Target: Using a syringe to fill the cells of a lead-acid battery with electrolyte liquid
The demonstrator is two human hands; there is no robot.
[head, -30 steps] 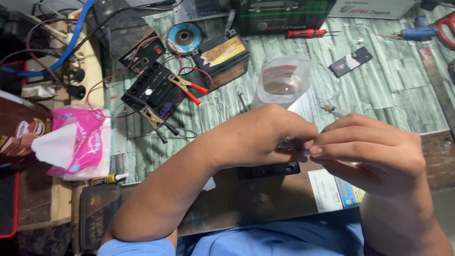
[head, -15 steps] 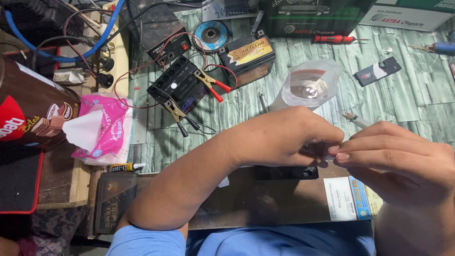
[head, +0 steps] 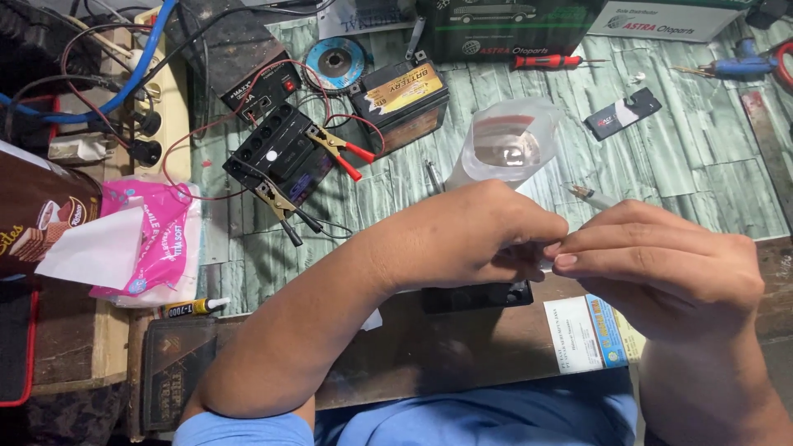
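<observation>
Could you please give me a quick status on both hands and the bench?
Left hand and right hand pinched together on a small hidden part. Clear plastic bag just behind. Nothing between them.

A tiny pale part (head: 548, 249), mostly hidden and too small to identify, is pinched between the fingertips of the left hand (head: 471, 239) and right hand (head: 661, 264), held above the near desk (head: 413, 347) edge, over a flat black piece (head: 477, 296).
</observation>
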